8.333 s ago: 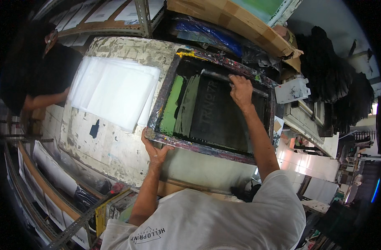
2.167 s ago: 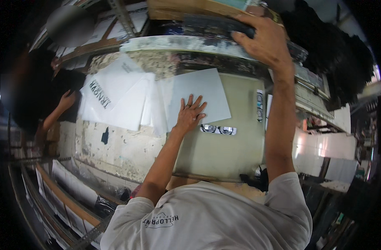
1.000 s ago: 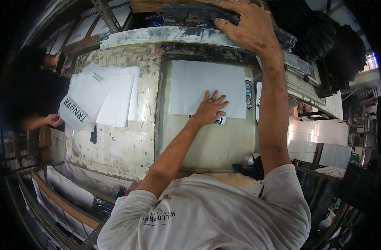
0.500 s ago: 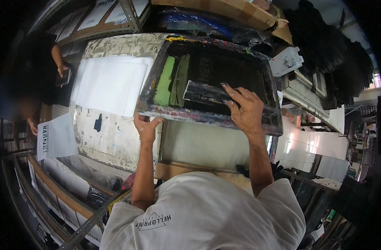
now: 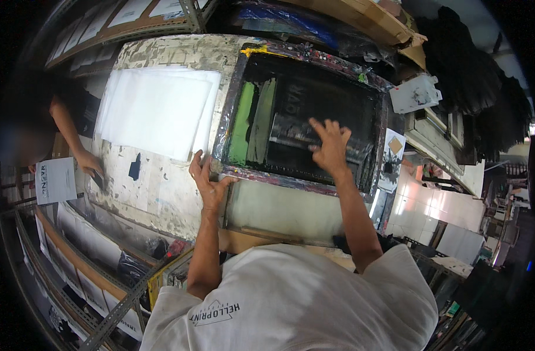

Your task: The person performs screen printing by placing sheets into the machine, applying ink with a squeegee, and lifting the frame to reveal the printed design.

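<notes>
Off-white, stained bench spans the middle. On its right part: dark-framed printing screen, the thing being worked, lying over a pale panel. Left of it, stack of white sheets. Further left, off the bench, a printed sheet near a co-worker's arm. Squeegee, dark and motion-blurred, inside the screen, slanted. Right hand on the squeegee, fingers and thumb straddling it; grip grasping it. Left hand at screen's near-left corner, thumb along near edge, fingers spread upward; can't tell if that grip is clenched or released. Green ink strip inside screen's left side. Small dark patch on bench, nearer the person than the stack.
</notes>
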Demonstrator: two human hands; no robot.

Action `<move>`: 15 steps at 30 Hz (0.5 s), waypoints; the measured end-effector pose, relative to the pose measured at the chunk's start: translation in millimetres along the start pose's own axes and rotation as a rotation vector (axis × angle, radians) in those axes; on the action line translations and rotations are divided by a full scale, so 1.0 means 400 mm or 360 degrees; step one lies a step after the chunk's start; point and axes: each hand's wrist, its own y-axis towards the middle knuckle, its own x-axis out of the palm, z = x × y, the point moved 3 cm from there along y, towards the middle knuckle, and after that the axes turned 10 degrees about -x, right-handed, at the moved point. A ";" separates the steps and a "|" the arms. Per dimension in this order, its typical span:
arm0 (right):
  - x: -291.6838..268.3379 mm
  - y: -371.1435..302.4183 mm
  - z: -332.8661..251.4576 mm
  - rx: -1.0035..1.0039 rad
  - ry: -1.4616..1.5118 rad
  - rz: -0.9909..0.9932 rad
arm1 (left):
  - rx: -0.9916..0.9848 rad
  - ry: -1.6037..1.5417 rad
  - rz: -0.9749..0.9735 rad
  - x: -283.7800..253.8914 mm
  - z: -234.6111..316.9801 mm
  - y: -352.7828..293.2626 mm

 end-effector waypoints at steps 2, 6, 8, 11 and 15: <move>0.006 0.082 0.068 -0.0008 -0.0047 0.0080 | -0.0018 -0.0032 -0.0003 -0.003 -0.001 -0.004; 0.015 0.251 0.198 -0.0024 -0.0162 0.0159 | 0.0023 -0.0067 0.0013 -0.004 -0.002 -0.005; 0.021 0.321 0.250 -0.0028 -0.0222 0.0181 | 0.0005 -0.0089 0.0008 -0.004 0.000 -0.003; 0.028 0.388 0.290 -0.0039 -0.0300 0.0160 | -0.0037 -0.0120 0.0017 -0.004 0.000 -0.007; -0.004 0.428 0.352 0.0011 -0.0101 0.0126 | 0.0051 -0.0065 -0.0006 -0.009 0.004 0.003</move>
